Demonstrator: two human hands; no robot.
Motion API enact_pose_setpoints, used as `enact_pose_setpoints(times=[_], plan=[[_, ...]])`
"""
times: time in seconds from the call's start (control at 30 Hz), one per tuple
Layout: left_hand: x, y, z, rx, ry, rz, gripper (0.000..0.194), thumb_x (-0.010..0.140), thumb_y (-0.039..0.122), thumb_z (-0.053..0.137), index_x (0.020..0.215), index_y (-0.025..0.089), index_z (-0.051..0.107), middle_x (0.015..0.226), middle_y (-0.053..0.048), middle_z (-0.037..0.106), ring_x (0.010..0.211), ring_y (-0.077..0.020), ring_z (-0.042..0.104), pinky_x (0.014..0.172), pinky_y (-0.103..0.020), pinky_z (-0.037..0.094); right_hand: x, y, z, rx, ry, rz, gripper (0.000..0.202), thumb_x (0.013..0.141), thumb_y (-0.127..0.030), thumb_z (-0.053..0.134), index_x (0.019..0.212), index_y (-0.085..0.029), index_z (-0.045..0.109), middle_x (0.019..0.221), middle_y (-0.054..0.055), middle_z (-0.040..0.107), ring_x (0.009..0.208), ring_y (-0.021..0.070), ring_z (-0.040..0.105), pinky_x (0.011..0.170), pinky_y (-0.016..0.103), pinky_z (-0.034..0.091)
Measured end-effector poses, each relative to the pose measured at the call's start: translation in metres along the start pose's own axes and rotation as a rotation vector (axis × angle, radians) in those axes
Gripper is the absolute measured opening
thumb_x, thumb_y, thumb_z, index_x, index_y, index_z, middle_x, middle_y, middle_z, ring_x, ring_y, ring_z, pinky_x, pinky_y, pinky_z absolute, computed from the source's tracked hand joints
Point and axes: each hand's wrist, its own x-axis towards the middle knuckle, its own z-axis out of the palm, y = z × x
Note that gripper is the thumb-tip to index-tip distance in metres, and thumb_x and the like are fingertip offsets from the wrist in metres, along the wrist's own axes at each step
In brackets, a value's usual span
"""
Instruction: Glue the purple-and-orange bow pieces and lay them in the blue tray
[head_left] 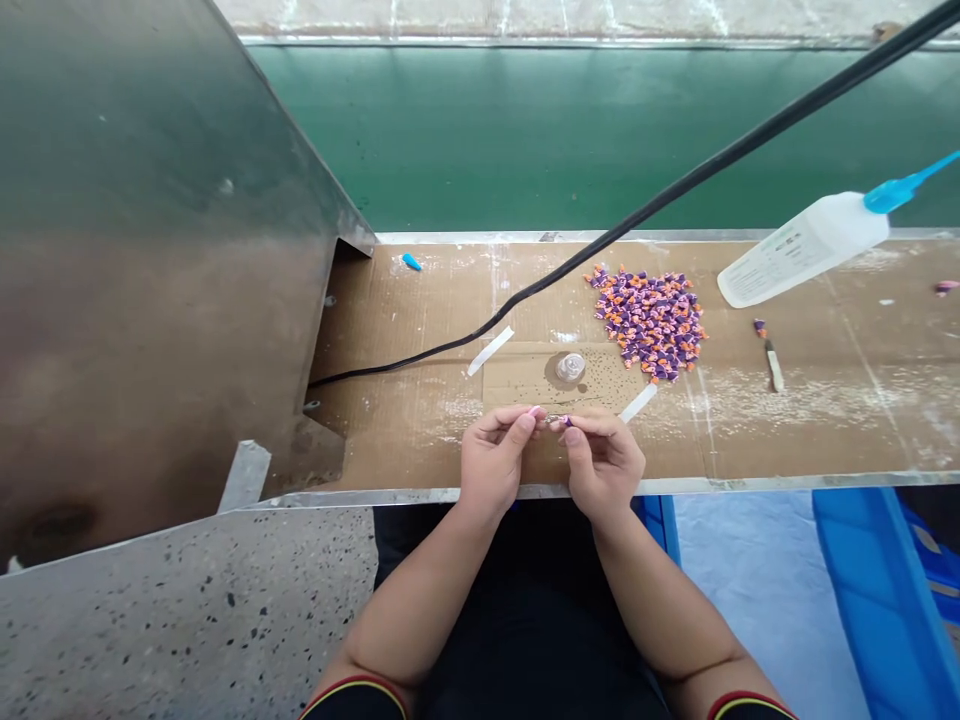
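Observation:
My left hand (495,455) is closed in a pinch on a small pink piece (534,411) at the front of the cardboard-covered bench. Close beside it on the right, my right hand (602,460) pinches a small purple piece (566,422). Something thin and shiny shows between the fingertips, too small to make out. Just beyond my hands a small clear container (571,368) stands on a wet patch of a taped cardboard sheet (517,378). A heap of small purple, orange and pink pieces (651,322) lies behind and to the right.
A black cable (592,250) crosses above the bench. A white bottle (810,250) with a blue nozzle lies at the right, near a small knife-like tool (774,367). The left side has a metal panel (150,250) and a blue cap (411,261). Behind runs a green surface (525,140).

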Motion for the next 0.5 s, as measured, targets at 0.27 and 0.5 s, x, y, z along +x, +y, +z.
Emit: enact_pose_setpoints(times=[0.27, 0.5], plan=[[0.0025, -0.0012, 0.0073, -0.105, 0.019, -0.030, 0.030, 0.066, 0.047, 0.102, 0.079, 0.026, 0.086, 0.082, -0.005, 0.081, 0.069, -0.0081, 0.072, 0.069, -0.014, 0.060, -0.0059, -0.0017, -0.0004, -0.125, 0.013, -0.050, 0.018, 0.097, -0.014, 0.071, 0.109, -0.028, 0.076, 0.092, 0.003, 0.083, 0.079, 0.0186, 0.080, 0.070, 0.032, 0.068], [0.0006, -0.0010, 0.0069, -0.062, -0.025, 0.014, 0.024, 0.073, 0.046, 0.099, 0.082, 0.027, 0.086, 0.081, -0.006, 0.081, 0.072, -0.0106, 0.074, 0.071, -0.017, 0.062, -0.0025, -0.0039, 0.0018, -0.212, 0.021, -0.094, 0.015, 0.099, -0.016, 0.071, 0.107, -0.028, 0.077, 0.092, 0.003, 0.084, 0.080, 0.0183, 0.081, 0.071, 0.032, 0.069]])
